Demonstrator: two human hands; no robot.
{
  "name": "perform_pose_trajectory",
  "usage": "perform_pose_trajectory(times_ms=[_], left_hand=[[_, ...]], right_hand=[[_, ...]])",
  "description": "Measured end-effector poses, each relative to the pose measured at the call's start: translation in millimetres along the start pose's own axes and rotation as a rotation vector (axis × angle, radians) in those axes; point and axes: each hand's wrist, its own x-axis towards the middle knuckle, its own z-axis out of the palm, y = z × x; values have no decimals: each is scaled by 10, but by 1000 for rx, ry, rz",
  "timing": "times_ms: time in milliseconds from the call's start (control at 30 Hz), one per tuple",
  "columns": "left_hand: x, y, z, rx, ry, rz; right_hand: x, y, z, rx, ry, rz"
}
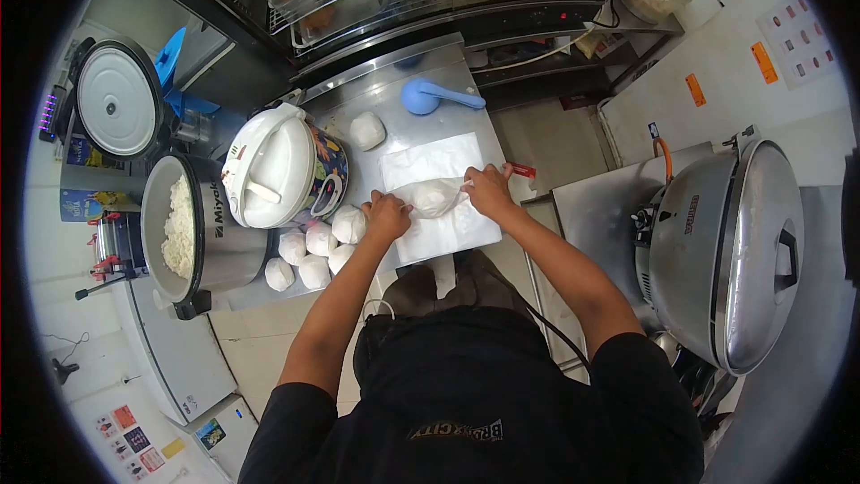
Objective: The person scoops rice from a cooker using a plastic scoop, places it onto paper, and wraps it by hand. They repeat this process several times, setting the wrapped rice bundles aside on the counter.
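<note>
A rounded rice portion lies in white wrapping paper on the steel table, partly covered by a fold. My left hand pinches the paper's left end, close beside the rice. At the opposite end, my right hand has its fingers closed on the paper. Several wrapped bundles sit together left of my left hand, and a single wrapped bundle stands farther back. A blue rice scoop rests behind the paper, its handle pointing right.
Left of the bundles stand a white lidded rice cooker and a large open pot holding cooked rice. A glass display warmer is at the back. To the right is a big lidded steel cooker.
</note>
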Motion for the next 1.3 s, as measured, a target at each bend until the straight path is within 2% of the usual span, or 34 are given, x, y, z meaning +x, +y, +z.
perform_pose_trajectory(times_ms=[33,67,133,167,200,233,267,300,433,500,567,600,633,667,700,733,767,867,933,1067,1100,1167,1233,1300], left_hand=[[37,26,-22,0,-62,-139],[54,35,-45,0,-60,-139],[110,0,-14,-67,98,-209],[125,-17,6,-67,100,-208],[137,-18,9,-145,236,-132],[147,-21,13,-224,370,-55],[158,-33,14,-224,368,-52],[177,-23,-22,-213,315,-24],[192,-22,-72,-147,153,25],[218,-121,-6,-216,156,87],[233,-233,123,-286,157,146],[225,-255,156,-289,205,272],[204,-279,195,-291,250,398],[166,-306,237,-289,248,398],[106,-306,249,-288,302,485],[73,-300,258,-287,357,572],[63,-296,260,-289,353,575],[13,-313,288,-212,331,643],[8,-335,286,-147,368,742],[-118,-312,187,0,373,775],[-155,-289,168,68,323,773],[-180,-222,92,137,281,766],[-205,-157,8,34,116,712],[13,-195,81,35,52,634]], right_hand=[[27,-26,39,-36,23,28],[40,-38,71,-73,44,56],[37,-43,110,-102,82,40],[24,-43,132,-129,118,27],[2,-48,136,-129,121,27],[-31,-52,145,-136,249,-53],[-60,-51,153,-143,375,-132],[-59,-34,174,-144,377,-129],[-35,26,266,-72,225,-104],[-52,79,311,-9,178,-91],[-118,167,336,-19,323,-351],[-144,196,335,-17,325,-350],[-174,223,342,-60,351,-465],[-186,240,356,-104,377,-581],[-200,222,325,-102,376,-577],[-217,216,285,-156,371,-677],[-230,208,246,-212,365,-776],[-223,237,379,-247,264,-869],[-236,237,385,-219,235,-848],[-337,217,236,-99,212,-845],[-410,191,210,-102,215,-848],[-551,146,196,-100,238,-765],[-643,78,238,-27,217,-701],[-684,-19,292,12,190,-475]])
